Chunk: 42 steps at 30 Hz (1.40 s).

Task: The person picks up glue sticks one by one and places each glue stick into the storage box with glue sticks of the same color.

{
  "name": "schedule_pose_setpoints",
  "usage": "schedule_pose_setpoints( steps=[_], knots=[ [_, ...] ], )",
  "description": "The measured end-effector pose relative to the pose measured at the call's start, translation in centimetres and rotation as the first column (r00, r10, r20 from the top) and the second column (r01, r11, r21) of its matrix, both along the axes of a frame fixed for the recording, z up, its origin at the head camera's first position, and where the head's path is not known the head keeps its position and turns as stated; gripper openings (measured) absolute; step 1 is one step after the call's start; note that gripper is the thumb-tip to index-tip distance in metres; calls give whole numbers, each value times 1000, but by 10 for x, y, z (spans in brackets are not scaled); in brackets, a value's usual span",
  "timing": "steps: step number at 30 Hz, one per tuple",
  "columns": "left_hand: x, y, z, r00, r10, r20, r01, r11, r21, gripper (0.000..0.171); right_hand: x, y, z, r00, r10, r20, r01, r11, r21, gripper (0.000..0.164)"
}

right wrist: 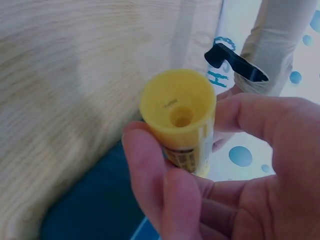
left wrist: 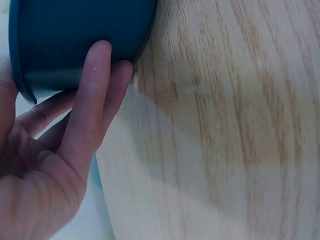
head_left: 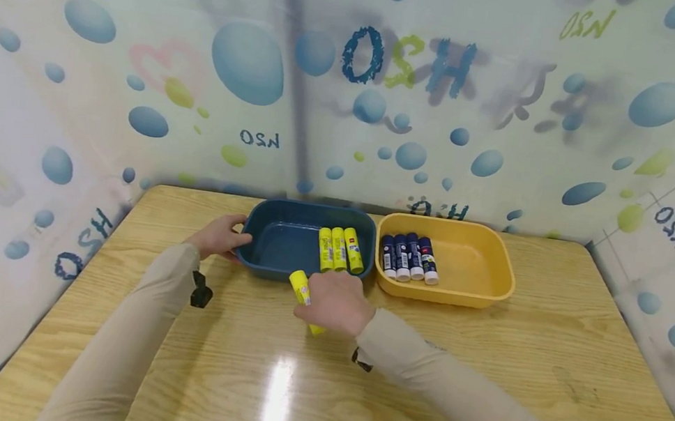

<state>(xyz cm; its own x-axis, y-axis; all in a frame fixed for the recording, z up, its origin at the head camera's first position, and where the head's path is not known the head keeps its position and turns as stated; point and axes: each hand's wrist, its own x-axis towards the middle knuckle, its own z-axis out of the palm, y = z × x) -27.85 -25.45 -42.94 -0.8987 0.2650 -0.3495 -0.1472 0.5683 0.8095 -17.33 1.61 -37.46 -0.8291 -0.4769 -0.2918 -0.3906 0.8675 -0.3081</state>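
Note:
My right hand (head_left: 339, 303) grips a yellow glue stick (head_left: 301, 286) in front of the dark blue bin (head_left: 279, 274). In the right wrist view the stick's hollow round end (right wrist: 178, 107) faces the camera, with thumb and fingers around its body. At the bin's left end, my left hand (head_left: 219, 237) holds the rim; seen from the left wrist, its fingers (left wrist: 90, 95) lie along the outer wall and the thumb is at the rim. Inside the blue bin, 3 yellow glue sticks (head_left: 340, 249) lie side by side toward the right end.
A yellow-orange bin (head_left: 466, 299) stands right beside the blue one, with several navy glue sticks (head_left: 414, 258) with white ends lying at its left. Both are at the back of the wooden table (head_left: 216, 378), close to a patterned backdrop (head_left: 343, 162).

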Motion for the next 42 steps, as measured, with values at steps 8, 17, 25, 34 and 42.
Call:
schedule_pose_setpoints(
  steps=[8, 17, 25, 34, 42],
  knots=[
    [-2, 0, -4, 1000, 4, 3, -4, 1000, 5, 44, -8, -2, 10, 999, 8, -52, -9, 1000, -7, 34],
    [1, -1, -2, 1000, -5, 5, 5, 1000, 27, 47, -18, -11, 16, 998, 12, -64, -15, 999, -50, 36],
    [2, -1, -1, 1000, 0, 23, 0, 1000, 24, 47, -35, -19, 20, 998, 3, -59, -3, 1000, 1, 34],
    [2, -3, -4, 1000, -3, 25, 2, 999, 43, 44, -60, -23, 24, 995, -95, -10, 95, 995, -19, 33],
    [0, -2, -5, 1000, 1, 30, -3, 999, 47, 41, -81, -23, 17, 989, -141, 40, 141, 990, -7, 34]
  ],
)
